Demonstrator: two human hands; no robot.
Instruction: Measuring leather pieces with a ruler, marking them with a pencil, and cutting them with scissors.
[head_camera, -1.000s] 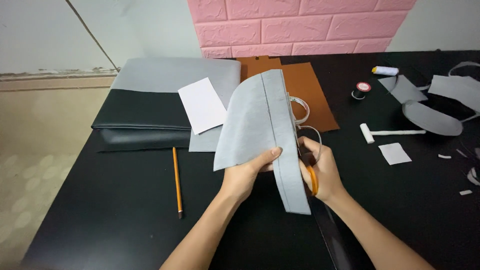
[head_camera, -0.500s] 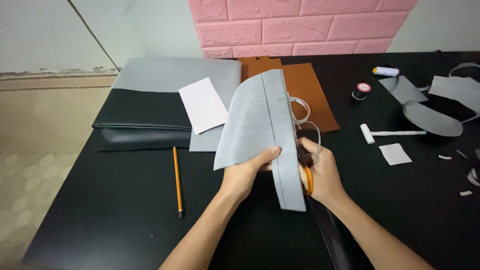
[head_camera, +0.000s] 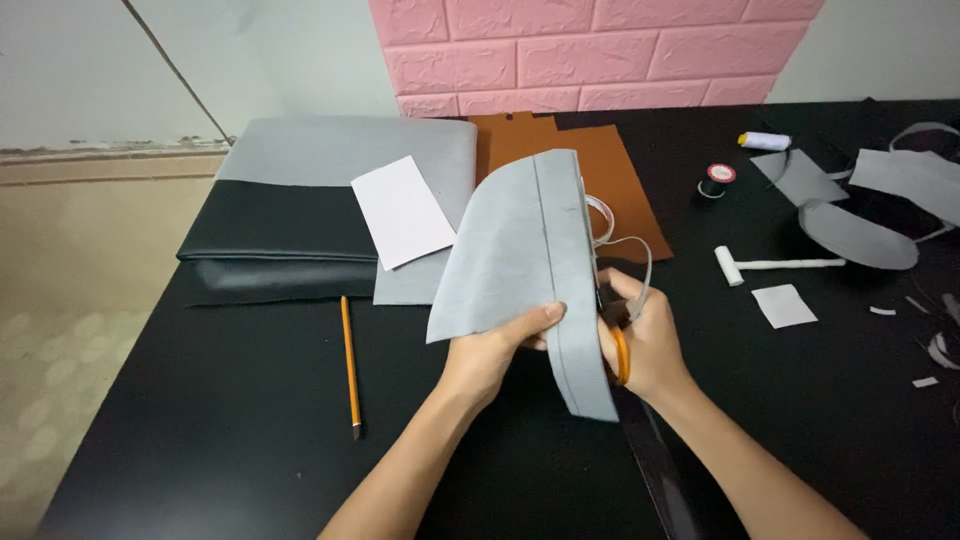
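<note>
My left hand pinches the lower edge of a grey felt piece with a curved top and a dark drawn line down it, holding it up over the black table. My right hand grips orange-handled scissors behind the felt's right edge; the blades are hidden by the felt. A thin grey strip curls off above that hand.
An orange pencil lies left of my arms. Behind are a white paper card, folded grey and black sheets and brown leather. To the right lie a white mallet-like tool, thread spools, grey scraps.
The hands and felt have barely shifted; the felt sits a touch lower and the right hand has edged slightly along its right edge.
</note>
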